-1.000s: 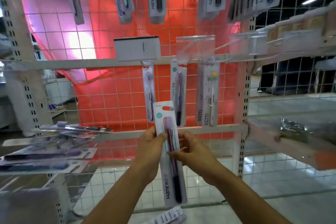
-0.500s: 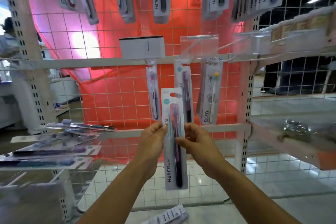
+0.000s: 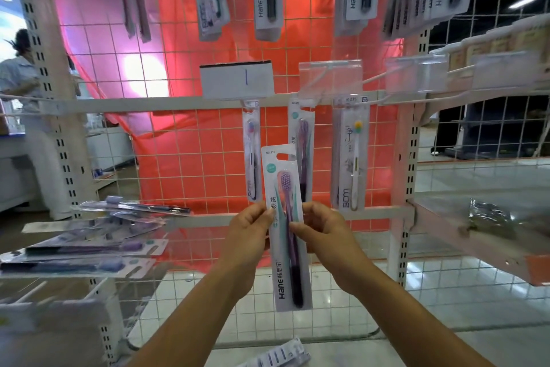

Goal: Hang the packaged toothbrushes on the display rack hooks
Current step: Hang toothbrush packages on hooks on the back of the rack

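Now | hands (image 3: pixel 287 235) pinch toothbrush pack (image 3: pixel 287 229) | wire rack (image 3: pixel 184 164), red backdrop (image 3: pixel 309 48), seemingly shop

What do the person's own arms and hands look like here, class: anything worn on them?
Both forearms are bare as far as the view shows: no sleeves, gloves, watch or bands. The left hand and right hand show no rings on the parts visible. Fingernails look short and unpainted.

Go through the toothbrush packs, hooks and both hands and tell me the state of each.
Held toothbrush pack: upright, off the hooks.
Left hand: grips the pack's left edge.
Right hand: pinches its right edge.
Matching purple pack: hanging on the middle hook.
Loose packs: lying flat on the left shelf.
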Action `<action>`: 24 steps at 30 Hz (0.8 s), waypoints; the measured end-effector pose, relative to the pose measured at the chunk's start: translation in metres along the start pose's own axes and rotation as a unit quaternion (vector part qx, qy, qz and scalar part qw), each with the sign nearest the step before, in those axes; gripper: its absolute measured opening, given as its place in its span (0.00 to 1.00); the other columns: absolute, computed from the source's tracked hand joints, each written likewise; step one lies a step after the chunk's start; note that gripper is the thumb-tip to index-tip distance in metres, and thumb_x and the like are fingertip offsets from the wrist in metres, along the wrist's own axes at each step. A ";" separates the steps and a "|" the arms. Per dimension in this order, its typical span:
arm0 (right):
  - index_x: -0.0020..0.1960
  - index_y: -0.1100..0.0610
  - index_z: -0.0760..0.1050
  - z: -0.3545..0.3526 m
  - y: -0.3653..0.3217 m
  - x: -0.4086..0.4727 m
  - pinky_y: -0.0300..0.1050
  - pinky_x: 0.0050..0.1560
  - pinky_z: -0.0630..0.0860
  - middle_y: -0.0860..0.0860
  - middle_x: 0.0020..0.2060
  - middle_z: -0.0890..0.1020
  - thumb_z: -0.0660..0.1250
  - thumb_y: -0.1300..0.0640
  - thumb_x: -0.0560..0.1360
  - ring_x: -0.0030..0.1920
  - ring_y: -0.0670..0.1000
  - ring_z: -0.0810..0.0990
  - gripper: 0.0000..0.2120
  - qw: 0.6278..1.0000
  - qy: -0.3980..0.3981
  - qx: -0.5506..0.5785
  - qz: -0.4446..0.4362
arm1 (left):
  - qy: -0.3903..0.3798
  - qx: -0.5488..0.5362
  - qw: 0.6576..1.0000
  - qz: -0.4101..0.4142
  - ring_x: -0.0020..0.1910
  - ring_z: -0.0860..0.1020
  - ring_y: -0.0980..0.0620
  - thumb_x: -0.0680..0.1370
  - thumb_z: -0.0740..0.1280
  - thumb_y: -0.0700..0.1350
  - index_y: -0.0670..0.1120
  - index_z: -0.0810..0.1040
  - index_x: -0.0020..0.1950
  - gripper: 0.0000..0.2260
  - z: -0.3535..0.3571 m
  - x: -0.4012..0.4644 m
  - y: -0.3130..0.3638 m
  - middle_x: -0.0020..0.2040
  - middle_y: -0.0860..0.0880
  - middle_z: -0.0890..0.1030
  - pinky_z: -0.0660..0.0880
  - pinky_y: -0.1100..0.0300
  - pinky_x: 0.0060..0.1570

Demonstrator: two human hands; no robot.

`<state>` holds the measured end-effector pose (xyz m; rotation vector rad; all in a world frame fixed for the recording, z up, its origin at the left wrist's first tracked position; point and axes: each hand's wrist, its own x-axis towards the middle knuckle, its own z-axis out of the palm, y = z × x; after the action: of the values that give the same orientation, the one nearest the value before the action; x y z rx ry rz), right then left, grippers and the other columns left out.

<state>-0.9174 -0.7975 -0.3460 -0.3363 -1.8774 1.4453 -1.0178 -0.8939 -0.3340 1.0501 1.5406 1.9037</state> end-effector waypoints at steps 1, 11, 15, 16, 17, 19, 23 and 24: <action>0.53 0.51 0.77 0.000 0.001 0.000 0.36 0.42 0.77 0.51 0.46 0.84 0.66 0.59 0.77 0.47 0.46 0.83 0.07 1.000 0.001 0.001 0.001 | -0.001 -0.001 1.000 0.000 0.51 0.83 0.48 0.83 0.57 0.41 0.47 0.80 0.57 0.12 0.000 0.000 0.000 0.49 0.48 0.85 0.80 0.54 0.51; 0.56 0.53 0.76 0.004 0.004 0.001 0.46 0.53 0.80 0.49 0.49 0.83 0.67 0.57 0.76 0.51 0.46 0.82 0.09 0.999 0.025 -0.031 -0.012 | 0.003 -0.008 1.000 0.005 0.53 0.82 0.46 0.82 0.58 0.42 0.47 0.80 0.56 0.11 0.002 0.001 0.000 0.50 0.47 0.85 0.79 0.51 0.54; 0.56 0.53 0.74 0.005 -0.001 -0.002 0.40 0.48 0.81 0.49 0.49 0.82 0.65 0.59 0.77 0.51 0.45 0.82 0.08 0.997 0.048 -0.020 -0.050 | -0.002 -0.006 1.000 0.022 0.54 0.81 0.47 0.81 0.60 0.43 0.47 0.81 0.56 0.11 0.005 0.001 0.002 0.52 0.47 0.84 0.78 0.48 0.57; 0.54 0.52 0.74 0.005 -0.003 -0.003 0.38 0.46 0.80 0.49 0.48 0.82 0.64 0.59 0.77 0.50 0.45 0.82 0.07 0.996 0.055 -0.018 -0.066 | -0.006 -0.006 1.000 0.030 0.54 0.82 0.48 0.81 0.60 0.43 0.47 0.81 0.56 0.10 0.006 0.001 0.004 0.51 0.47 0.84 0.78 0.49 0.57; 0.53 0.51 0.74 0.005 -0.006 -0.004 0.38 0.45 0.80 0.49 0.46 0.82 0.64 0.59 0.78 0.49 0.45 0.82 0.06 0.994 0.064 -0.021 -0.084 | -0.010 -0.010 0.999 0.038 0.53 0.82 0.48 0.81 0.61 0.43 0.47 0.81 0.56 0.10 0.008 0.001 0.006 0.51 0.48 0.84 0.78 0.50 0.56; 0.51 0.52 0.74 0.004 -0.011 -0.006 0.41 0.44 0.81 0.51 0.43 0.81 0.63 0.58 0.78 0.46 0.49 0.82 0.03 0.988 0.090 -0.024 -0.120 | -0.019 -0.016 0.998 0.056 0.52 0.82 0.49 0.80 0.62 0.43 0.47 0.81 0.56 0.10 0.012 0.000 0.011 0.51 0.49 0.85 0.79 0.53 0.55; 0.50 0.54 0.74 0.000 -0.026 -0.006 0.43 0.42 0.81 0.54 0.42 0.81 0.62 0.59 0.79 0.43 0.51 0.82 0.02 0.977 0.136 0.002 -0.163 | -0.035 -0.001 0.995 0.088 0.51 0.83 0.51 0.79 0.63 0.43 0.48 0.81 0.57 0.09 0.018 -0.002 0.018 0.50 0.51 0.85 0.79 0.54 0.54; 0.50 0.54 0.73 -0.001 -0.030 -0.006 0.44 0.42 0.81 0.54 0.42 0.81 0.62 0.59 0.79 0.43 0.50 0.82 0.02 0.974 0.148 0.007 -0.172 | -0.039 0.006 0.995 0.094 0.52 0.83 0.52 0.79 0.63 0.43 0.48 0.81 0.57 0.09 0.020 -0.002 0.020 0.50 0.51 0.85 0.79 0.55 0.54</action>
<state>-0.9061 -0.8097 -0.3209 -0.1929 -1.5912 1.1077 -0.9992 -0.8885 -0.3141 1.3001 1.4571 1.9533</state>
